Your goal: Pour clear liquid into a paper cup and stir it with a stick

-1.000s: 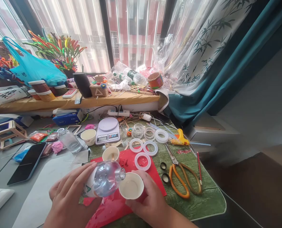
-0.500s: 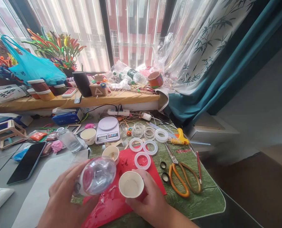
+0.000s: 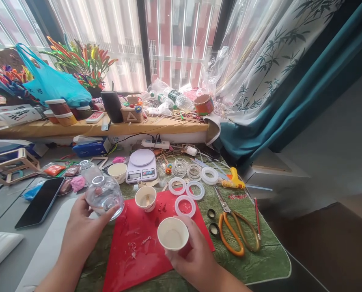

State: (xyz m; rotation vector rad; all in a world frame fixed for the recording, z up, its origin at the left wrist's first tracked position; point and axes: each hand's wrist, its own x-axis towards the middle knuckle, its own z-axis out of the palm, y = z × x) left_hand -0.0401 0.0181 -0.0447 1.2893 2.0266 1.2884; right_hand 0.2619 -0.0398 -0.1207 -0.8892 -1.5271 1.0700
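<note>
Daylight came through a window behind a cluttered ledge, and below it a green-covered bench carried a red sheet strewn with pale scraps. Over that sheet, the right hand had its fingers curled round a paper cup, its mouth tipped towards the viewer; whether its base touched down could not be told. At ten o'clock from that cup, the left hand gripped a clear bottle, uncapped and mouth upward, with a second bottle just behind. A stick-holding cup stood at eleven o'clock, and farther out that way sat a kitchen scale. Translucent rings lay towards one o'clock, scissors between two and three, and a yellow glue gun near two, farther off.
</note>
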